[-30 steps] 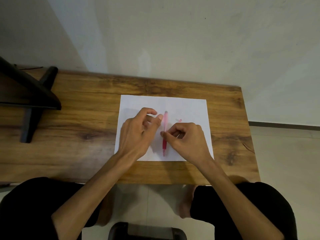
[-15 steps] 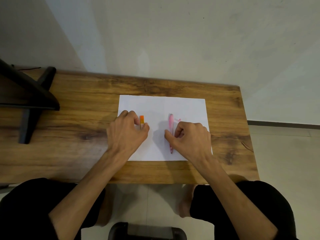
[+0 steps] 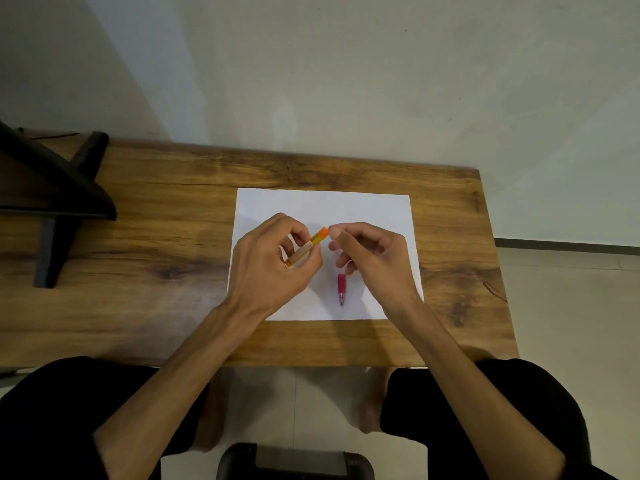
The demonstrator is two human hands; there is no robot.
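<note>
My left hand point(image 3: 273, 265) grips an orange pen point(image 3: 313, 242) above the white sheet of paper point(image 3: 322, 206). The pen is tilted, and its orange cap end points up and to the right. My right hand point(image 3: 370, 254) hovers just right of that end. Its fingers are loosely curled, and its forefinger and thumb tips sit right beside the cap, holding nothing that I can see. A pink pen point(image 3: 341, 289) lies on the paper below my right hand, tip toward me, with its upper part hidden under the fingers.
The paper lies on a wooden table point(image 3: 156, 220) against a pale wall. A black stand point(image 3: 52, 202) occupies the table's left end. The table's right edge drops to a tiled floor point(image 3: 571, 306). My knees and a dark stool point(image 3: 294, 462) are below the near edge.
My right hand let go of the pink pen, which now lies on the paper, and moved up to the orange pen. My left hand lifted the orange pen and tilted it rightward.
</note>
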